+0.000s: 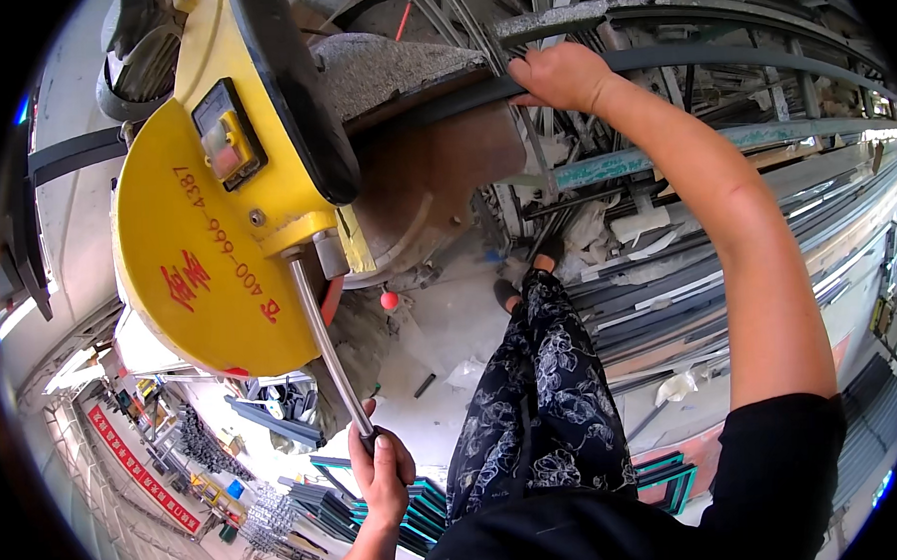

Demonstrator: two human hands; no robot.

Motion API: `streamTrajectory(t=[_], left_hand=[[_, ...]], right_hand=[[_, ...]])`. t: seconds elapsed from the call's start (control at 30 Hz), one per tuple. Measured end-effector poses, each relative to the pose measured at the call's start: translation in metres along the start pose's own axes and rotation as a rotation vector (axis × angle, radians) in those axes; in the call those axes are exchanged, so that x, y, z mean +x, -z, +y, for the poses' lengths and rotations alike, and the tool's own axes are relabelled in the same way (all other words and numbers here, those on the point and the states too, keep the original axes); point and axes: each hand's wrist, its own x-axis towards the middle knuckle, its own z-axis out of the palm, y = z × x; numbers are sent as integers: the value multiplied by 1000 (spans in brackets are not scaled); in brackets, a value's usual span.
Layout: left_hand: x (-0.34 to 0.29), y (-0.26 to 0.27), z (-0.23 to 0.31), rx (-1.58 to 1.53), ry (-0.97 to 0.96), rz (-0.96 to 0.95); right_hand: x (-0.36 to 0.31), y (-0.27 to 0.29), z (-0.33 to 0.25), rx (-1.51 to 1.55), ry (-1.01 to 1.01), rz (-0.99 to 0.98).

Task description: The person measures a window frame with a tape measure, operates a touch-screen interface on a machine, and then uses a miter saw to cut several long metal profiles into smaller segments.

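Note:
A large cut-off saw with a yellow blade guard (182, 262) fills the left of the view. A steel handle (323, 336) with a black grip slants down from it. My left hand (382, 473) is closed around that grip, thumb along it. Further off, my right hand (565, 78) grips a long dark grey metal profile (699, 57), which runs right from the saw's table. Its fingers are partly hidden behind the profile. The profile's left end disappears behind the saw's black-covered body (295, 96), and the blade is hidden by the guard.
A rack with metal bars (664, 165) stands at the right, with long profiles (670, 315) stacked below. Under the saw is a rounded brown metal base (434, 181). A red ball-shaped knob (389, 300) sticks out beside it. Dark frames (419, 516) lie near my legs.

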Motion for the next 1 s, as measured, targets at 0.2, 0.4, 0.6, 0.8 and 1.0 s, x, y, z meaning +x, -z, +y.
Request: streamTrajectory(t=[0.2, 0.4, 0.6, 0.8, 1.0], left_hand=[[2, -4, 2, -25, 17, -3], [4, -4, 1, -10, 37, -14], [5, -3, -4, -10, 25, -22], [7, -5, -7, 14, -6, -10], [10, -8, -10, 25, -26, 5]], right_hand=[[1, 6, 0, 14, -5, -43], [0, 4, 2, 22, 8, -8], [3, 13, -2, 10, -11, -61], [4, 11, -2, 29, -4, -36], [5, 16, -4, 29, -6, -22]])
